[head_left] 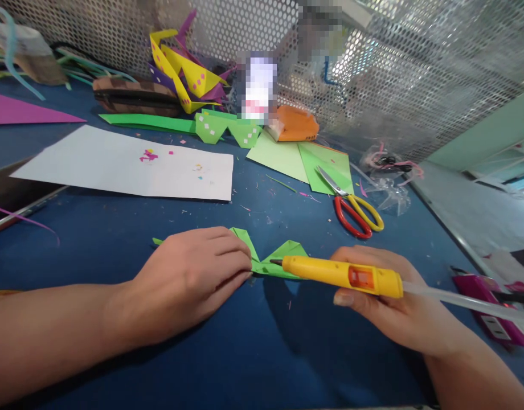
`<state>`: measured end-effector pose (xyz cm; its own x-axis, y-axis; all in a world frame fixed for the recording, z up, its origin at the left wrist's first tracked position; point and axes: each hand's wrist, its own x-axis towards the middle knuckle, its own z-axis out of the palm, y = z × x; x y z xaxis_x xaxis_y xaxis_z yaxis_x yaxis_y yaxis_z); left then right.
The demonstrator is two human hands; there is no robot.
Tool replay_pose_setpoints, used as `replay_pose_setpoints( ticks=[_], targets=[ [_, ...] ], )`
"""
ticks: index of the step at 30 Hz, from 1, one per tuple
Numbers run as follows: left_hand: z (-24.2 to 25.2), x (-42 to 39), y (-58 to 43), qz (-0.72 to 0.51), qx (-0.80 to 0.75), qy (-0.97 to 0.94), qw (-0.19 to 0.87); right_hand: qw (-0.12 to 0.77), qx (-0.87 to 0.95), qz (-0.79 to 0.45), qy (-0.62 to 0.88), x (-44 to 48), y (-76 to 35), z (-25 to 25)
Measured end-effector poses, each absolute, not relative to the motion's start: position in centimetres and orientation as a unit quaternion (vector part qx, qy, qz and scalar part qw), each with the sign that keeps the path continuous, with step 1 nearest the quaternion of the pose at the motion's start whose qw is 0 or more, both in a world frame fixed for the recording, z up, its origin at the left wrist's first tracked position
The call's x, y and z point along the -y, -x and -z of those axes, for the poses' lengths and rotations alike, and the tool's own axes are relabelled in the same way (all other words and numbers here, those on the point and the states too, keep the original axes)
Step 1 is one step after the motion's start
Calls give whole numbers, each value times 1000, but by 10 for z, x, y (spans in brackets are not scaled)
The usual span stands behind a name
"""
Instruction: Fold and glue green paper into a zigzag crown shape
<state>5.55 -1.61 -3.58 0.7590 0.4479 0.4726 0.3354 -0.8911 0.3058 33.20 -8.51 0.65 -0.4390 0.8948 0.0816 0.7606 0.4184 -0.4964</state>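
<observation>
My left hand (197,279) lies over a pair of green folded paper glasses (287,251) on the blue tabletop, its fingers pressed together on the paper near the middle. Part of the paper is hidden under that hand; a green tip shows at its far left side. My right hand (390,313) is closed around a yellow hot glue gun (334,272) with a white glue stick (454,297) running out of its back end. The gun's dark nozzle points left, at the fold in the middle of the green paper, close to my left fingertips. Whether it touches cannot be made out.
Red-and-yellow-handled scissors (347,199) lie on light green paper sheets (283,156). Behind are finished green paper glasses (228,128), yellow paper glasses (183,71), a brown pouch (134,95) and a white sheet (125,165) with scraps. A magenta power strip (492,319) sits at right.
</observation>
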Motion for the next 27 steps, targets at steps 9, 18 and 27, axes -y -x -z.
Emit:
replay_pose_setpoints(
  ticks=[9, 18, 27],
  targets=[
    [34, 8, -64, -223, -344, -884, 225, 172, 813, -233, 505, 87, -335, -8],
    [30, 4, -70, -179, -404, -862, 248, 169, 810, -242, 507, 84, -332, -5],
    [25, 3, -73, -139, -419, -871, 216, 211, 772, -277, 531, 82, -338, -4]
  ],
)
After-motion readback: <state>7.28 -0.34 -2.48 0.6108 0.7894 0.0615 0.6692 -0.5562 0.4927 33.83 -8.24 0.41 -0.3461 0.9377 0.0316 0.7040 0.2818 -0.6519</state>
